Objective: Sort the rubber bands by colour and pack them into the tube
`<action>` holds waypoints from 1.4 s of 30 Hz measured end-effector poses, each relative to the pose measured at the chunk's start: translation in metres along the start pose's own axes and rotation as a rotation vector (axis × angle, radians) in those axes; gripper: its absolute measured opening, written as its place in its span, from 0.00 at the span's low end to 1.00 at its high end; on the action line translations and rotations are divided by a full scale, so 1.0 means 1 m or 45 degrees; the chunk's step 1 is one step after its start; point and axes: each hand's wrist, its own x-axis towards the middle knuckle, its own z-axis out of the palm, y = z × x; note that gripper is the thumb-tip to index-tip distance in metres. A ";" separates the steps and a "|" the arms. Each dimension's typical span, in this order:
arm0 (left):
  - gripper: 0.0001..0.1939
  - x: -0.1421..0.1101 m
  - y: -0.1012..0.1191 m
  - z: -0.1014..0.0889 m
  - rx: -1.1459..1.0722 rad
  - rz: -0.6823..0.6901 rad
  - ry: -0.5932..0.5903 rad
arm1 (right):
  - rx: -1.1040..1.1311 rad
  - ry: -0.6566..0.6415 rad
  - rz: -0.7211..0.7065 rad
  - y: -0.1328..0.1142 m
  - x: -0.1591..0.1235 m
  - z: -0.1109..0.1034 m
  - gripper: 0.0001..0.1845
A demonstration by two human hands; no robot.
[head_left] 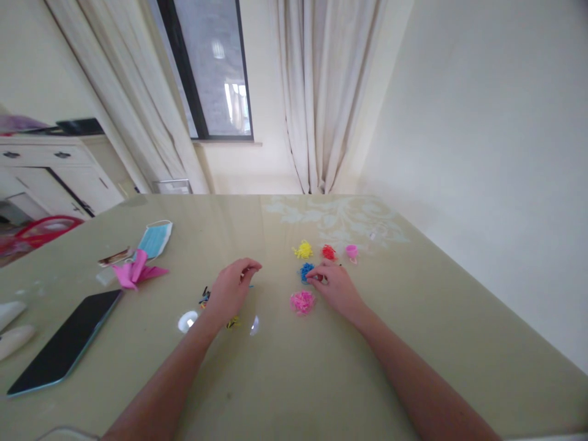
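My right hand (337,285) is closed in a pinch at the edge of a pile of blue rubber bands (305,272); what its fingertips hold is too small to make out. Around it lie piles of yellow rubber bands (303,249), red rubber bands (328,252) and pink rubber bands (302,302). Further left, my left hand (232,286) also pinches thumb and fingers together, a speck of blue near the fingertips. Partly hidden behind this hand and wrist are dark mixed bands (204,298) and yellowish bands (233,321).
A tiny pink cup (351,252) stands beyond my right hand. At left on the glossy table (285,386) are a black-screened tablet (67,340), a pink folded paper bird (138,269) and a blue face mask (155,239). A wall (496,171) borders the right side.
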 end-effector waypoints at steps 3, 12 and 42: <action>0.15 -0.001 0.007 0.001 -0.343 -0.049 -0.092 | -0.088 0.008 0.015 0.001 -0.001 0.000 0.07; 0.14 -0.018 0.030 0.020 -0.927 -0.098 -0.304 | 0.149 0.082 -0.347 -0.037 -0.017 -0.002 0.13; 0.11 -0.011 -0.001 0.003 0.568 -0.018 -0.250 | 0.978 0.497 -0.102 -0.051 -0.015 -0.039 0.03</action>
